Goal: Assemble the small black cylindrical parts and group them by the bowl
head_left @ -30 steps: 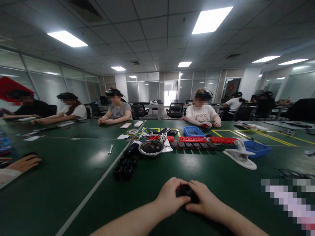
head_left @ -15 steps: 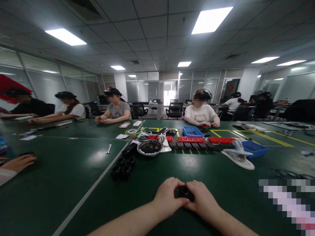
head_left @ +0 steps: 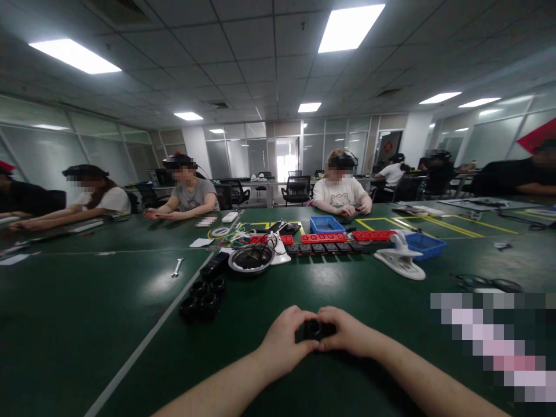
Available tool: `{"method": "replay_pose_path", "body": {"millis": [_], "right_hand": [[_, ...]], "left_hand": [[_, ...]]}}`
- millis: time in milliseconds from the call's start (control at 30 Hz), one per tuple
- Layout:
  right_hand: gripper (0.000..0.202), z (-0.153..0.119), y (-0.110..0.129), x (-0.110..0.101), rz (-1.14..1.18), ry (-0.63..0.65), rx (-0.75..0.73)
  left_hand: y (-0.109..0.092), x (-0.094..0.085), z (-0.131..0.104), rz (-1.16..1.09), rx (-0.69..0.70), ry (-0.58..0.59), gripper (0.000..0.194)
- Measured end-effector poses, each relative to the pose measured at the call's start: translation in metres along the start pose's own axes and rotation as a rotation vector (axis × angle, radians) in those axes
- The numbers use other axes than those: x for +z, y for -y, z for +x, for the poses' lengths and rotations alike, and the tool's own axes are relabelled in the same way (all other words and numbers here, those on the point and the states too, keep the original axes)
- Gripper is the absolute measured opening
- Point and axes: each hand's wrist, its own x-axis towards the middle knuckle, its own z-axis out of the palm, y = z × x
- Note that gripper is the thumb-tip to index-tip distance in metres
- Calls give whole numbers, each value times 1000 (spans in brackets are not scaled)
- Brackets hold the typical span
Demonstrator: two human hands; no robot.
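Near the front middle of the green table [head_left: 243,370], my left hand [head_left: 287,340] grips the left side of a small black round part [head_left: 313,329]. My right hand [head_left: 347,333] closes on the same part from the right, and the fingertips of both hands nearly meet around it. The part has a ring-like opening on top; its lower side is hidden. Several similar black parts [head_left: 203,300] stand grouped to the left of my hands.
Beyond are a metal bowl [head_left: 251,259], a black device [head_left: 215,264], red strips [head_left: 324,238], a blue bin [head_left: 326,224], another blue bin [head_left: 423,246] and a white clamp stand [head_left: 399,260]. A wrench [head_left: 176,267] lies left. People sit across the table.
The view has turned slightly right, so the table items appear shifted left. Both hands still hold the black part; the right hand's fingers have shifted round its side.
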Motion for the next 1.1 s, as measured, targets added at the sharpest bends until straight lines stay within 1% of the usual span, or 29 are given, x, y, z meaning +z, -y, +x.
{"method": "replay_pose_path", "body": {"millis": [67,133,200,267,333,400,467,567,667,800,900,933,967,1033,1067,1100], "right_hand": [[28,1,4,5,-97,-53,82],[29,0,12,11,-231,-105,131],[28,-1,20,15,-356,-146,136],[29,-3,25,17,-422,-174,124],[35,-4,25,15,-396,-161,105],[36,-5,21,10,-304,-101,67],[28,-5,14,4,-195,-34,18],[17,-4,6,0,-93,-5,-13],[19,-3,5,5,-113,-63,21],[23,-2,16,17,-275,-176,115],[22,-3,24,18,-346,-199,149],[26,-4,24,15,-331,-181,135],[35,-6,24,12,-291,-155,113],[58,-9,20,5,-160,-104,74],[66,-11,18,3,-92,-94,68],[70,-11,17,1,-40,-99,71]], "left_hand": [[-1,0,0,25,18,7,32],[-1,1,0,37,-9,-22,30],[1,2,1,45,-44,-55,29],[4,4,1,48,-48,-79,29],[6,5,0,45,-27,-81,31],[7,6,-1,34,-16,-78,38],[7,5,-2,35,-12,-68,44],[4,4,-3,63,23,-53,39],[3,3,-2,75,30,-67,32],[5,6,-1,68,-22,-118,31],[6,5,0,95,-36,-122,29],[6,4,0,107,-27,-108,31],[6,1,0,115,-16,-94,36],[5,-4,0,134,-5,-71,53],[6,-6,0,149,-3,-59,60],[6,-8,0,171,-4,-43,64]]}}
